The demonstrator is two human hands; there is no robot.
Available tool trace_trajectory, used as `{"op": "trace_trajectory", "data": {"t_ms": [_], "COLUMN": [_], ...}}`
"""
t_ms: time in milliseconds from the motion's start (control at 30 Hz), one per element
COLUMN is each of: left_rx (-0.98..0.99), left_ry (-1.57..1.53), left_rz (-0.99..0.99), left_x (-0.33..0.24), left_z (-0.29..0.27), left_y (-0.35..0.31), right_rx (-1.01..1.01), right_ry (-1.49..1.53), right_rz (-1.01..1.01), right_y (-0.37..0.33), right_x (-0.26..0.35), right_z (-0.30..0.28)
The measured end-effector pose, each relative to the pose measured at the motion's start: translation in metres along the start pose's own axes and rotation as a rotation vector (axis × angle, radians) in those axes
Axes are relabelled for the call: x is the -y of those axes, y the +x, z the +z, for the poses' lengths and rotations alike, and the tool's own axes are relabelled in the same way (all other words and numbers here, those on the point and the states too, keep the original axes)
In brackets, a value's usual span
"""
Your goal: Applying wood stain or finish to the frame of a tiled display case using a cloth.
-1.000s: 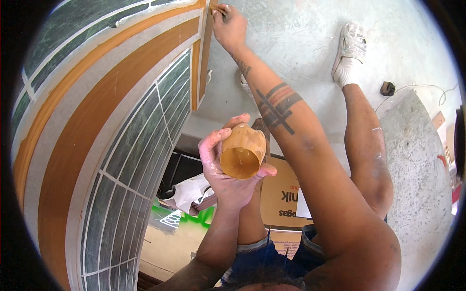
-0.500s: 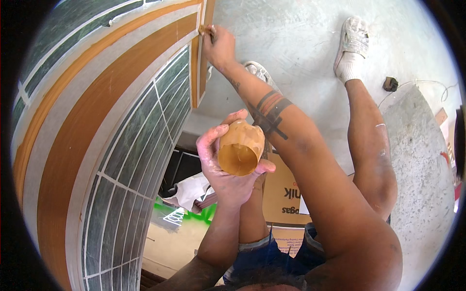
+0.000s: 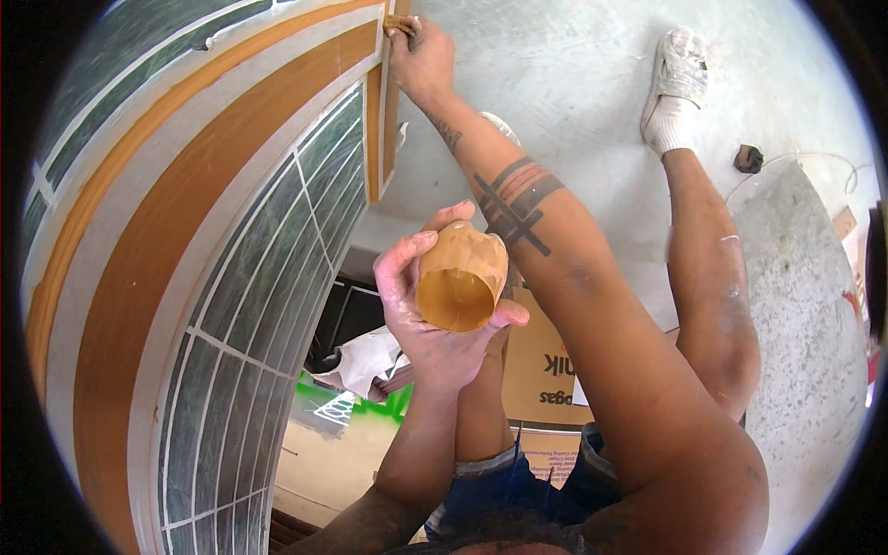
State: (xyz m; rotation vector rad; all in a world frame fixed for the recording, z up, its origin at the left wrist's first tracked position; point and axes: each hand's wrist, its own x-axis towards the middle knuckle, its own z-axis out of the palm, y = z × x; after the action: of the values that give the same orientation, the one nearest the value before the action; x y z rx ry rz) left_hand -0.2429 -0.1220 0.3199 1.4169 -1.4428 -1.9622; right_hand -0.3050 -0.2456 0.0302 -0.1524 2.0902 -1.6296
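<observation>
My left hand is wrapped round a small cup, tilted so that its mouth faces me. The cup's sides are smeared tan, and a yellow-brown coating or liquid shows inside. My right arm stretches forward and left. At its end my right hand pinches a small tan-stained pad, cloth or sponge I cannot tell. That pad touches the far edge of a panel with orange-brown bands and pale strips between them. Whitish smears mark my left fingers.
Green tiles with white joints cover the surface at left. Below lie a cardboard box and crumpled white material. A small dark object with a thin cord rests on the grey floor, right of my outstretched leg.
My right hand has moved a short way farther from me along the panel's edge, the pad still in its fingers. My left hand and the cup have hardly moved.
</observation>
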Motion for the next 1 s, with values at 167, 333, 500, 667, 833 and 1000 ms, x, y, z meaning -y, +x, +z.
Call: {"op": "trace_trajectory", "data": {"t_ms": [167, 333, 500, 667, 833, 1000], "left_rx": [-0.004, -0.026, -0.071, 0.005, -0.034, -0.144], "left_ry": [-0.031, 0.072, -0.015, 0.006, 0.027, -0.112], "left_rz": [-0.013, 0.008, -0.063, 0.009, 0.003, 0.041], "left_x": [-0.002, -0.003, -0.023, -0.038, -0.077, -0.113], "left_z": [0.000, 0.000, 0.031, 0.068, 0.125, 0.186], "left_y": [0.000, 0.004, 0.015, 0.030, 0.053, 0.093], "right_rx": [0.143, 0.299, 0.196, 0.234, 0.122, 0.163], "right_ry": [-0.088, -0.105, -0.234, -0.317, -0.384, -0.303], "right_rz": [0.087, 0.106, 0.221, 0.425, 0.424, 0.501], "right_y": [-0.047, -0.064, -0.021, 0.054, 0.141, 0.220], "right_x": [0.002, -0.010, -0.024, -0.015, 0.015, 0.070], "right_z": [-0.004, -0.029, -0.068, -0.147, -0.209, -0.226]}}
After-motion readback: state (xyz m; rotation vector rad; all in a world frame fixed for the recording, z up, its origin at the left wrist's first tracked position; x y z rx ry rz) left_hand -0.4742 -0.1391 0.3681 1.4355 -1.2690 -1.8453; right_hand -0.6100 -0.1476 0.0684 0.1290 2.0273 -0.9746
